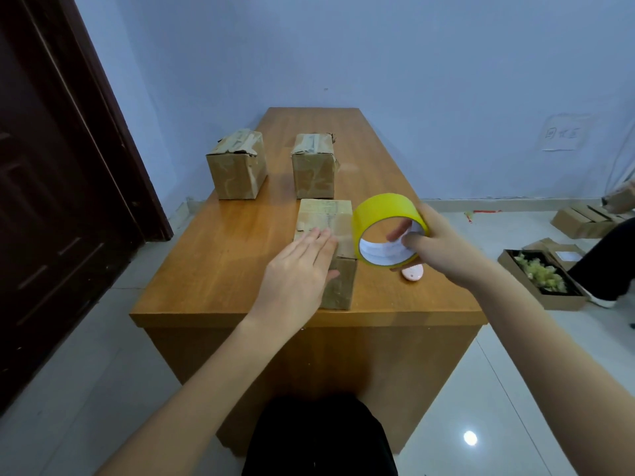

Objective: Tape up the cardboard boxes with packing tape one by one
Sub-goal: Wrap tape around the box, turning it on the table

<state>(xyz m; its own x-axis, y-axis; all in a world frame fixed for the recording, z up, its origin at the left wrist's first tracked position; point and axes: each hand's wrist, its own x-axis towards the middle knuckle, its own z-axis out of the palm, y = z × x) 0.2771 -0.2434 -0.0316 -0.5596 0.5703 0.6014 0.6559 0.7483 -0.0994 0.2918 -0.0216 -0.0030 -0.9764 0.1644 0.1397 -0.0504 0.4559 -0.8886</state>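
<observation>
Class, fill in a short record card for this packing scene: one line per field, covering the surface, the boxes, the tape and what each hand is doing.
surface: wooden table
near box: under the left hand, beside the tape
far boxes: left box, right box, old tape on top
tape: yellow tape roll, held above the table
left hand: flat on the near box
right hand: grips the roll, fingers through its core
other: pink object under the roll

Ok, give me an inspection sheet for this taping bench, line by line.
Surface: wooden desk, bare patches visible.
Job's things: near box at front; two far boxes behind; yellow tape lifted.
Clutter: small pink item on desk.
Grippers: left hand flat on near box; right hand holds tape through its core.
Cables: white cable on right wall.
Surroundings: dark door, floor boxes, wall sign.
</observation>
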